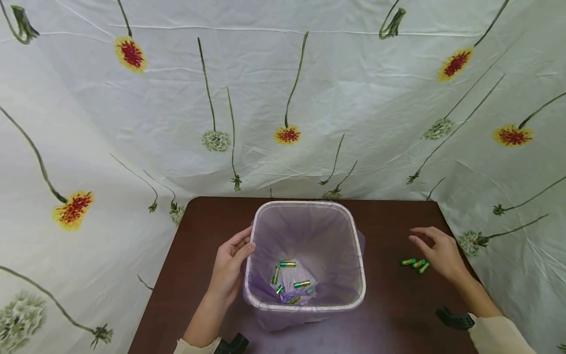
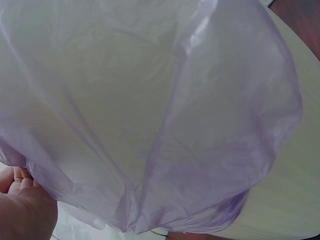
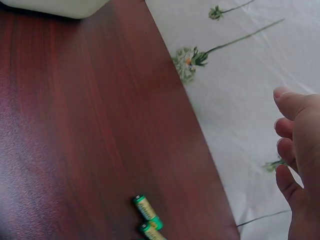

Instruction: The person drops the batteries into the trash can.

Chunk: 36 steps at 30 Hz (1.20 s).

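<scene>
A trash bin (image 1: 305, 308) lined with a translucent purple bag (image 2: 215, 175) stands on the table with its mouth toward me. My left hand (image 1: 227, 270) grips the bin's left side, with the thumb at the rim and the fingers along the outside. Several green-and-gold batteries (image 1: 302, 283) lie scattered on the bottom of the bin. On the table to its right are three more batteries (image 1: 417, 264), close together; two of them show in the right wrist view. Just above and right of these hovers my right hand (image 1: 439, 253), fingers loosely bent and holding nothing.
The dark reddish-brown table (image 3: 100, 125) ends at a right edge close to my right hand. White cloth (image 1: 353, 88) printed with flowers hangs behind the table and along both sides. A black strap (image 1: 454, 318) sits on my right wrist.
</scene>
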Available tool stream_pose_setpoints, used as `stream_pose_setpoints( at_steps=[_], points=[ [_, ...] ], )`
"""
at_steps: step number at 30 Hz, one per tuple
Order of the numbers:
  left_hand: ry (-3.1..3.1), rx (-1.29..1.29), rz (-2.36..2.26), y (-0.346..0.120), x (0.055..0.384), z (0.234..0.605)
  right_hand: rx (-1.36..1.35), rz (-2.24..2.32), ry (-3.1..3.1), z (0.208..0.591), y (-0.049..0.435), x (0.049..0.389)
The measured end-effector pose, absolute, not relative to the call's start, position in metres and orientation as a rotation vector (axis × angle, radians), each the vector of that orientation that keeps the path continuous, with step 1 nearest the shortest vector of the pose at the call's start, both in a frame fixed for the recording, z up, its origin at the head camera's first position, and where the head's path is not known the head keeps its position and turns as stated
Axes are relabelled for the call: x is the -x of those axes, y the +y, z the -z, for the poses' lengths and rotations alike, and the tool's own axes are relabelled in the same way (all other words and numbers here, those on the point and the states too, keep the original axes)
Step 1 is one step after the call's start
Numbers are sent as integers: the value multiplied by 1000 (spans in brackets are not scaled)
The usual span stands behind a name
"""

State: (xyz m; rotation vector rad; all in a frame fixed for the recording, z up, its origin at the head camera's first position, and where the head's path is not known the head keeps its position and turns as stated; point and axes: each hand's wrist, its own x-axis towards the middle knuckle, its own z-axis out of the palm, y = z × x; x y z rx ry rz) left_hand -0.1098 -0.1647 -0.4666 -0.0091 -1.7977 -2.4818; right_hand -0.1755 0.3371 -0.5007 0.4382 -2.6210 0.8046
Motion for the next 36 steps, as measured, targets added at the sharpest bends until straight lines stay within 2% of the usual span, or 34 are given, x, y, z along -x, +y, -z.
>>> stream_pose_setpoints(
  at_steps=[36],
  points=[
    [-1774,-2,2504,-163,109,464,57,-892,-2829,605,386,140]
  ],
)
